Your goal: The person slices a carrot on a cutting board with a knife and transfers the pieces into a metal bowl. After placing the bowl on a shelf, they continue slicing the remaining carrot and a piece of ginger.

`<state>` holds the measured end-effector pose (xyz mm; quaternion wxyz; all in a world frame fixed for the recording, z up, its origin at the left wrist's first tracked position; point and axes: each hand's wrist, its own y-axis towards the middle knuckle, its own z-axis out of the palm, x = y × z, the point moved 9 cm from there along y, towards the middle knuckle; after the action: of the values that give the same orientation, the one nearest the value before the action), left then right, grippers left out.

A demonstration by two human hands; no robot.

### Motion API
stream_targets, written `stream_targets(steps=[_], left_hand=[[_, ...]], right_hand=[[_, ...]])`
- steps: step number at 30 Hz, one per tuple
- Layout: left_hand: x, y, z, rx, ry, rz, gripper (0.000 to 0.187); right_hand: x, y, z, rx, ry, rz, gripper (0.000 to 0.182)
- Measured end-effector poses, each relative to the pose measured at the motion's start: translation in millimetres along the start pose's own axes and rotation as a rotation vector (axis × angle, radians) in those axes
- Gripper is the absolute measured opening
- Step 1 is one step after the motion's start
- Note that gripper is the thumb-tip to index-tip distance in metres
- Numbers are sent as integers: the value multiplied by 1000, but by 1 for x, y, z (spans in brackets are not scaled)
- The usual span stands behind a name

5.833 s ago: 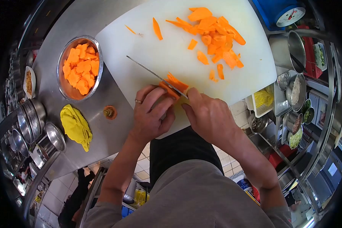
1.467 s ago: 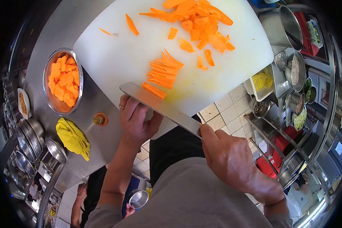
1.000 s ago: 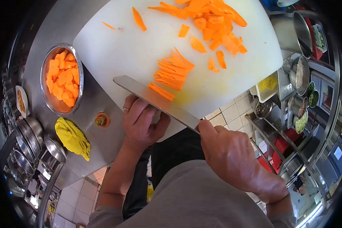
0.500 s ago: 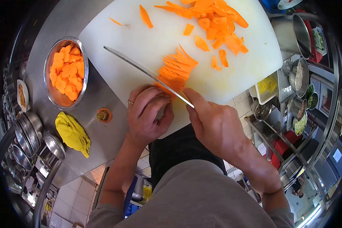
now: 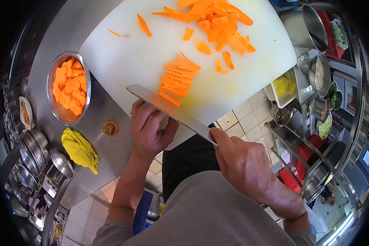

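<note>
My right hand (image 5: 246, 164) grips the handle of a wide-bladed knife (image 5: 176, 115), whose blade slants up and left over the near edge of a white cutting board (image 5: 115, 65). Curled fingers of my left hand (image 5: 151, 129) are next to the blade's near side; their tips are partly hidden, and I cannot make out whether they hold anything. Just beyond the blade lies a fanned row of thin carrot strips (image 5: 178, 78). Flat carrot slices (image 5: 221, 24) are heaped at the board's far side, with a few loose pieces around them.
To the left are a metal bowl of carrot pieces (image 5: 87, 98), a yellow cloth (image 5: 80, 149) and a carrot top (image 5: 110, 128) on the metal counter (image 5: 110, 153). Stacked metal bowls (image 5: 30, 151) stand farther left. At right are a white basket (image 5: 283, 91), pots and a metal rack.
The knife and my right hand have moved nearer to me and right, with more of the blade's face showing. My left hand has drawn back from the strips, which now lie uncovered.
</note>
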<state>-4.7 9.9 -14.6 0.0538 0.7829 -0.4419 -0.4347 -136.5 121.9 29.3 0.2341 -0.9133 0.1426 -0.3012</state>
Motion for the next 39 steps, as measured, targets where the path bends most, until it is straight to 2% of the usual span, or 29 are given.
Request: stream_targets(steps=[28,31,34,36,39], left_hand=[[2,2,-3,-34,-36,-29,33],[3,2,-2,-3,-48,-37,33],[2,3,-2,-4,-34,-40,33],[2,3,-1,6,-36,-44,34],[3,1,-2,-4,-62,-30,35]], right_hand=[[-5,1,-2,37,46,-28,30],[-3,-1,-5,-56,47,-76,25],[-3,0,-6,-49,53,-58,24],[-4,2,-1,61,20,-4,30],[-2,4,1,41,12,-17,29]])
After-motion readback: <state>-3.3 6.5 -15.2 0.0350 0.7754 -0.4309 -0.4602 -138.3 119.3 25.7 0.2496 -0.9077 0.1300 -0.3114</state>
